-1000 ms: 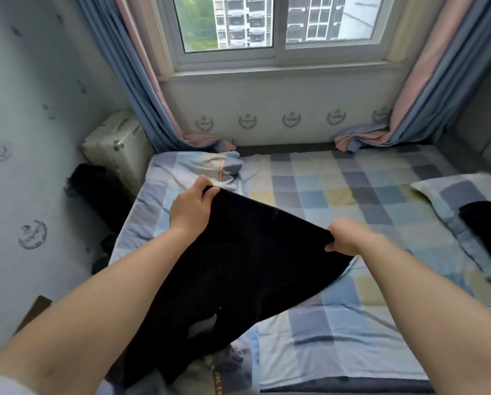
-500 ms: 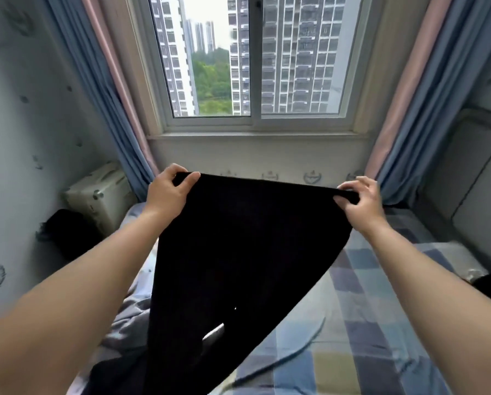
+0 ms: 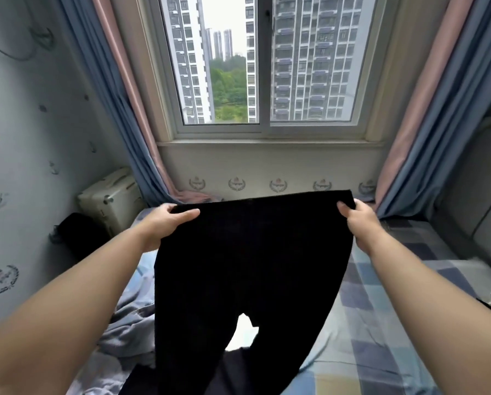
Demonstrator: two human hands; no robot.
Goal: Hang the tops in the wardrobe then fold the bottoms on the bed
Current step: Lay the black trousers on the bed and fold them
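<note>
Two bare hands hold a pair of black trousers (image 3: 247,269) up by the waistband, above the bed (image 3: 381,323). At the band's left end the left hand (image 3: 164,223) pinches the cloth, thumb on the near face; at the right end the right hand (image 3: 358,220) grips it likewise. Both legs hang down toward the bed's near edge, with a gap showing between them. Crumpled grey bedding (image 3: 124,337) lies along the bed's left edge, and a cream suitcase (image 3: 110,198) stands beyond its far left corner, under the window (image 3: 264,61).
</note>
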